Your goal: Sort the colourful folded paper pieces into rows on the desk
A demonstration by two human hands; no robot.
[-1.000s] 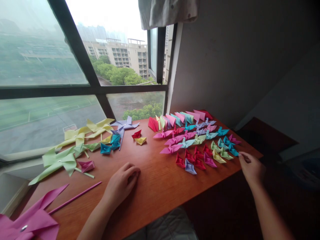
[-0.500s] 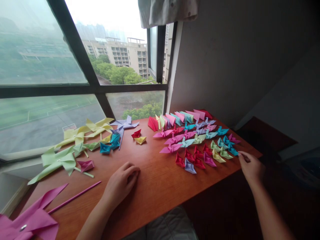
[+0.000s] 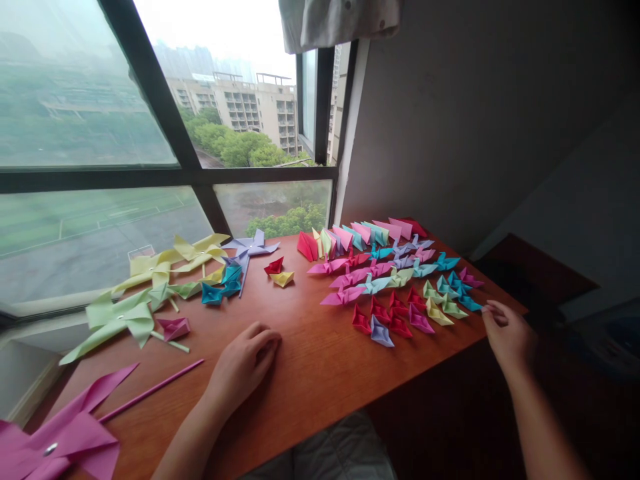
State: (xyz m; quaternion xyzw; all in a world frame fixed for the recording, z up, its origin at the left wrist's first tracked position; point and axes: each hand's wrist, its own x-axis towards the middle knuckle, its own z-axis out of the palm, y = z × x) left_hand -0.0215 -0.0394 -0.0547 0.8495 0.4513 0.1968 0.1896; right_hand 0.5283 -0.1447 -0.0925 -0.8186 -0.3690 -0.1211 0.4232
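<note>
My left hand [image 3: 249, 360] rests on the wooden table [image 3: 300, 393] with its fingers curled and nothing visible in them. Beyond the table's right edge, my right hand [image 3: 507, 330] has its fingers bent, near the tip of a blue paper boat [image 3: 470, 303]; whether it holds anything is unclear. Several rows of paper boats and paper cranes [image 3: 345, 295] spread over the right half, with a lilac boat [image 3: 381, 332] at the front. Between the two groups lie a red boat [image 3: 274, 266] and a yellow boat [image 3: 283, 279].
Paper pinwheels lie at the left: a pink one [image 3: 75, 433], a green one [image 3: 120, 319] and a lilac one [image 3: 251, 247]. A magenta boat [image 3: 173, 327] sits beside the green pinwheel. Folded paper planes [image 3: 370, 233] line the back. A window frame [image 3: 260, 175] borders the table.
My right hand has drawn slightly right, away from the blue boat. My left hand has hardly moved, and the view has shifted a little.
</note>
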